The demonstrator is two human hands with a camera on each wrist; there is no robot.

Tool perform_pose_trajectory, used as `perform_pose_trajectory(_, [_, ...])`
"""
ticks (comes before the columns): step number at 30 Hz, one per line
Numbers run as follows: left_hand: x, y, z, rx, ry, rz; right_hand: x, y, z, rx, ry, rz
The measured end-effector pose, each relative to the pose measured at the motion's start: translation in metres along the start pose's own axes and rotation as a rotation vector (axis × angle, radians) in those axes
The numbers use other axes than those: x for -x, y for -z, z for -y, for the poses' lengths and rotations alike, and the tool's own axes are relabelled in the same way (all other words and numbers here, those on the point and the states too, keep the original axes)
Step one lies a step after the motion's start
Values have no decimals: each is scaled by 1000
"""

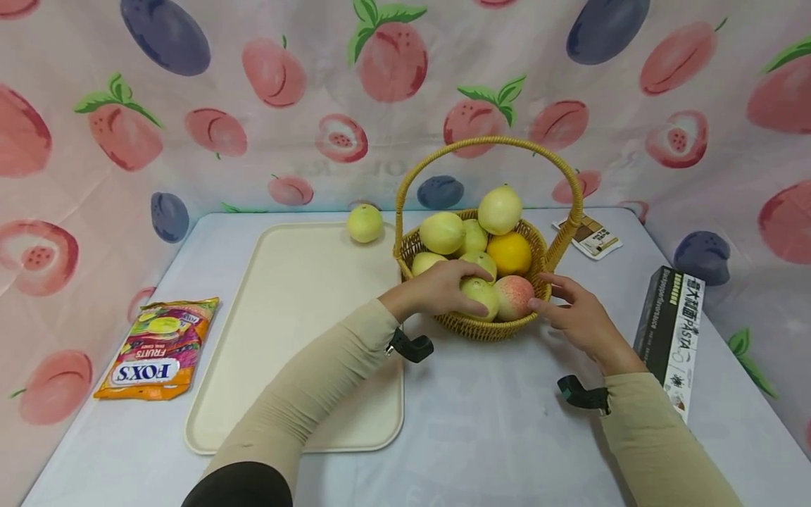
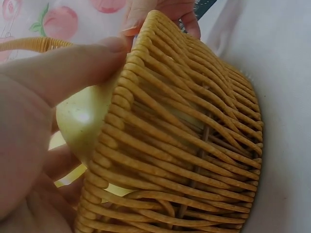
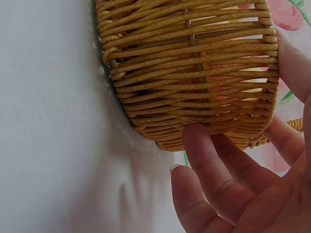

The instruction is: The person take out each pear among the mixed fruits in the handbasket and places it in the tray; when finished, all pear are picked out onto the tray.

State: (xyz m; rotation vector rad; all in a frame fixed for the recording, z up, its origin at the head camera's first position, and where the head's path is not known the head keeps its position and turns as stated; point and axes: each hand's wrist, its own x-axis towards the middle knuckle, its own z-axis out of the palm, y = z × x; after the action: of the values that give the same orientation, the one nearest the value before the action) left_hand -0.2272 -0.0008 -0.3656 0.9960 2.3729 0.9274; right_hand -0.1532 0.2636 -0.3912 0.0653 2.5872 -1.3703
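A yellow wicker basket (image 1: 465, 329) with a tall arched handle stands on the table, full of fruit. My left hand (image 1: 437, 287) reaches over its front left rim and grips a round yellow-green fruit (image 1: 480, 298), thumb at the near side and fingers over the top. In the left wrist view the same fruit (image 2: 85, 116) shows just inside the rim. A pink peach (image 1: 513, 297) lies to its right. At the basket's right side, my right hand (image 1: 583, 320) touches the rim with thumb and forefinger, its other fingers (image 3: 218, 179) loosely extended along the outer wall.
Left of the basket lies a cream tray (image 1: 304, 310), with one yellow-green fruit (image 1: 365, 223) at its far right corner. A candy bag (image 1: 161, 348) is at the far left. On the right are a black-and-white pasta box (image 1: 673, 334) and a small brown-and-white packet (image 1: 592, 237).
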Motion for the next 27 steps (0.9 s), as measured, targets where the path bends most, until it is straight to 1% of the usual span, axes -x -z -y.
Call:
perform_pose_trajectory(4, [0, 0, 1, 7, -2, -9, 0, -1, 0, -1, 5, -1])
perform_pose_trajectory(11, [2, 4, 2, 75, -23, -12, 0, -1, 1, -4, 4, -2])
perform_pose_trajectory(15, [2, 4, 2, 89, -28, -12, 0, -1, 0, 2, -3, -5])
perform_pose_trajectory(23, [1, 3, 2, 139, -12, -45, -1, -2, -1, -2, 1, 0])
perform_pose_trajectory(27, [0, 3, 1, 123, -11, -45, 0, -2, 0, -5, 1, 3])
